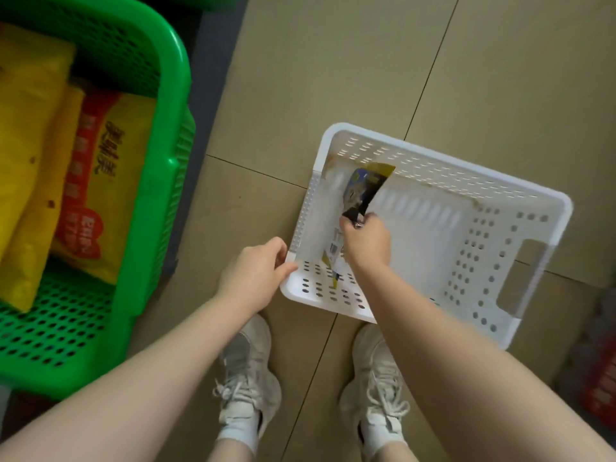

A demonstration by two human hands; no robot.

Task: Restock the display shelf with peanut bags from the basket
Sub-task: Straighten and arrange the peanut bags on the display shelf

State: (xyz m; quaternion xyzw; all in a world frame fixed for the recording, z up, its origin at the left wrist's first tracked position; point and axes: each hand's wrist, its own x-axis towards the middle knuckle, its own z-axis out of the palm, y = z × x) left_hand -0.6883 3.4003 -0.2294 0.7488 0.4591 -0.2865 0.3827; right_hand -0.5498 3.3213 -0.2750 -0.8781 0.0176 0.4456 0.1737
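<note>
Basket: I see a white perforated basket (520,208) held above the tiled floor (333,78), tipped so its open side faces me, handle cut-out at the right end.
Left hand: my left hand (258,271) grips the basket's near-left corner, thumb over the rim, fingers curled at the outer wall.
Right hand: my right hand (365,240) reaches inside the basket and pinches the dark lower edge of a peanut bag (361,190) between curled fingers and thumb.
Bag position: it sits inside the basket, toward its left end, close to the left wall.
Bag axis: the long axis runs from my fingers up and away toward the far wall, leaning slightly right; the yellow sealed end points at the far rim, the dark end is in my grasp.
Second pack: a pale printed pack (335,258) shows just below my right hand, against the near wall; I cannot tell whether it is a separate bag.
Shelf bin: a green mesh bin (166,161) stands at the left, holding yellow and red bags (96,195) lying stacked.
Feet: two white sneakers (250,371) stand on the tiles beneath the basket.
</note>
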